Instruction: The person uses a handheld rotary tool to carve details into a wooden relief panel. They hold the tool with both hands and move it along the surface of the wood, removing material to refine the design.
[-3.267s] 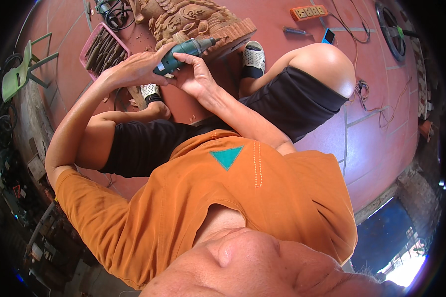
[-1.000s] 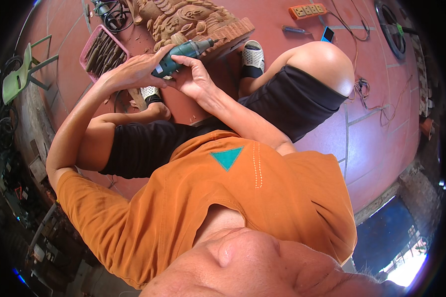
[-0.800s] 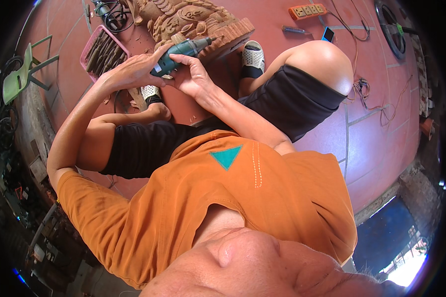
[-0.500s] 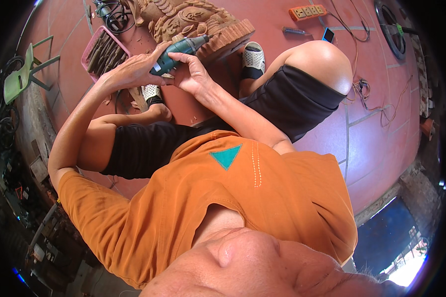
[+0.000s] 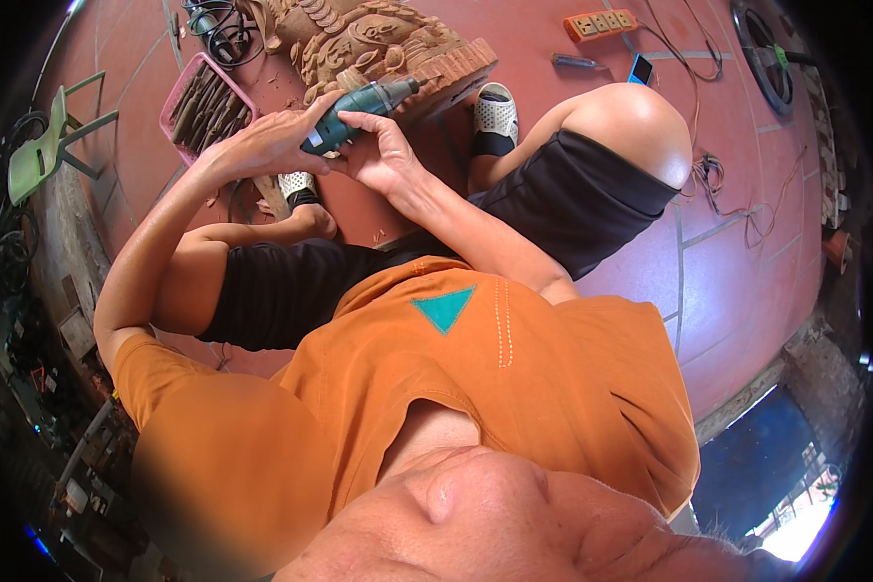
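A green rotary tool (image 5: 357, 113) with a grey nose is held between my two hands, its tip pointing to the upper right. My left hand (image 5: 270, 142) wraps the rear of its body from the left side. From the right, the fingers and thumb of my right hand (image 5: 386, 153) close on the tool's underside. Just beyond it lies a brown wood carving (image 5: 364, 44) with deep relief and a thick base; the tool's nose overlaps its near edge in view. Whether the tip touches the wood I cannot tell.
A pink basket (image 5: 249, 96) of chisel-like tools stands left, near a green chair (image 5: 37, 160) and coiled black cables (image 5: 221, 29). To the right lie an orange power strip (image 5: 601, 24), a slim hand tool (image 5: 574, 61), a phone (image 5: 640, 69) and loose cords (image 5: 708, 175).
The rotary tool has shifted slightly to the right, and its tip sits a little lower. Both hands have stayed on it. The carving has not moved.
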`<state>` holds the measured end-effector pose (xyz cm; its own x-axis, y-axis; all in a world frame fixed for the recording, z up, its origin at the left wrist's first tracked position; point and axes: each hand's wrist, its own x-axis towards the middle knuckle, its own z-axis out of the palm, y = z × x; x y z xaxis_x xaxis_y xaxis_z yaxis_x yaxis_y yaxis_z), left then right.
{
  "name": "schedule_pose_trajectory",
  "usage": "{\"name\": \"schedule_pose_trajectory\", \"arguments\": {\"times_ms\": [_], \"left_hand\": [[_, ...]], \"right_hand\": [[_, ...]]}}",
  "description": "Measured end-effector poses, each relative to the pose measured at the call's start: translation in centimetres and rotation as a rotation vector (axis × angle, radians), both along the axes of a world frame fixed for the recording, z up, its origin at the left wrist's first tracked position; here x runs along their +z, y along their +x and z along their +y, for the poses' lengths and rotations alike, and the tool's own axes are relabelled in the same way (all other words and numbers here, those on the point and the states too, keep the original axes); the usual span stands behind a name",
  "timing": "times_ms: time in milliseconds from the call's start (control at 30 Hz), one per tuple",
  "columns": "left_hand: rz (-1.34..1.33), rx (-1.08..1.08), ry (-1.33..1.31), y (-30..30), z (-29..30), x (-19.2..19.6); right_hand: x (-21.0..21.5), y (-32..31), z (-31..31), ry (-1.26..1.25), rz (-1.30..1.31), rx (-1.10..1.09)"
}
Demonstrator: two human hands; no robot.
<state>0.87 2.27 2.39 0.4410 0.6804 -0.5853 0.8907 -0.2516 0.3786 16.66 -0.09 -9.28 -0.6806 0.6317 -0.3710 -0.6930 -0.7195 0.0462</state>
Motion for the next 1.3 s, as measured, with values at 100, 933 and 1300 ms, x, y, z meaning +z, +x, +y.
{"name": "schedule_pose_trajectory", "arguments": {"times_ms": [100,933,1300], "left_hand": [[0.02,-0.007,-0.016,0.5,0.1,0.2],[-0.035,0.027,-0.001,-0.1,0.2,0.3],[0.012,0.039,0.005,0.8,0.4,1.4]], "right_hand": [[-0.1,0.1,-0.2,-0.018,-0.001,-0.007],[-0.1,0.0,0.3,0.006,0.032,-0.002],[0.1,0.0,1.0,0.016,0.009,0.025]]}}
